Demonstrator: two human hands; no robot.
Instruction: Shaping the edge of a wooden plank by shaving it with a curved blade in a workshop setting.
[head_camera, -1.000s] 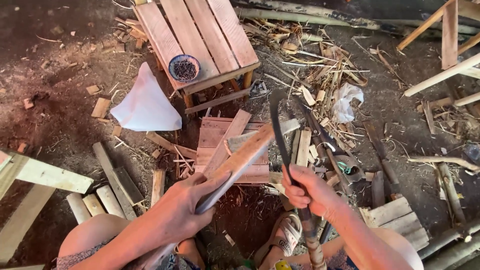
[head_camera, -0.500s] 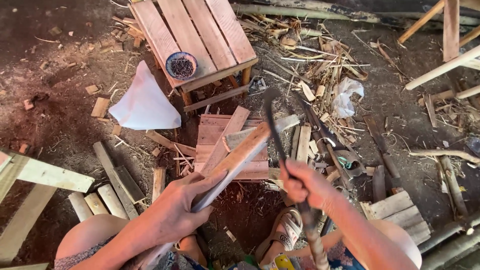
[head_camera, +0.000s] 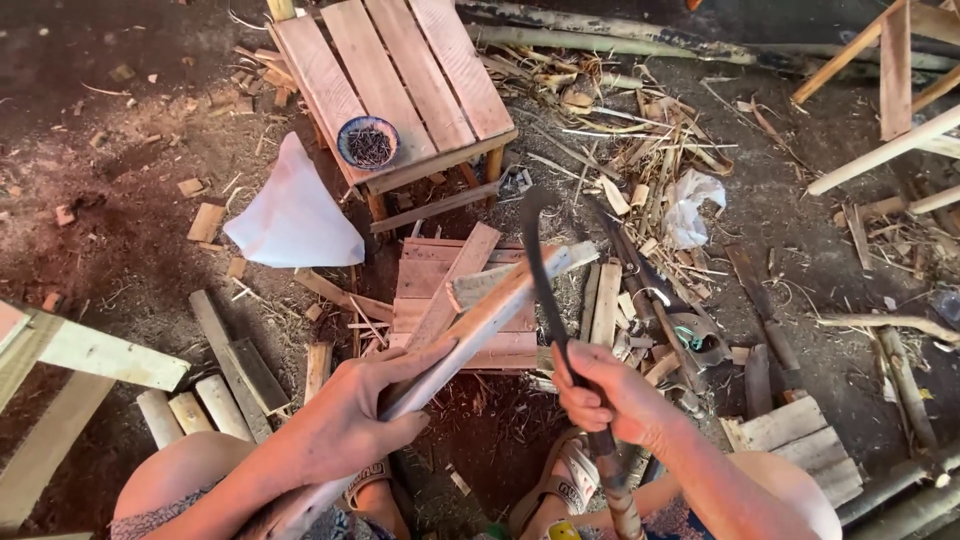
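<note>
My left hand grips a long pale wooden slat that slants up to the right over a small pallet of reddish boards. My right hand holds the bamboo handle of a dark curved blade, a machete-like knife. The blade points away from me and its edge rests against the right side of the slat near the slat's far end. Both knees and a sandalled foot show at the bottom.
A low wooden stool stands ahead with a small blue bowl of dark nails on its corner. A white sheet lies left of it. Wood offcuts, bamboo strips and shavings litter the dirt floor. Pale wooden frames stand at left and right.
The blade has moved left and closer to the slat, from standing apart to resting against its far end. The left hand keeps its grip on the slat.
</note>
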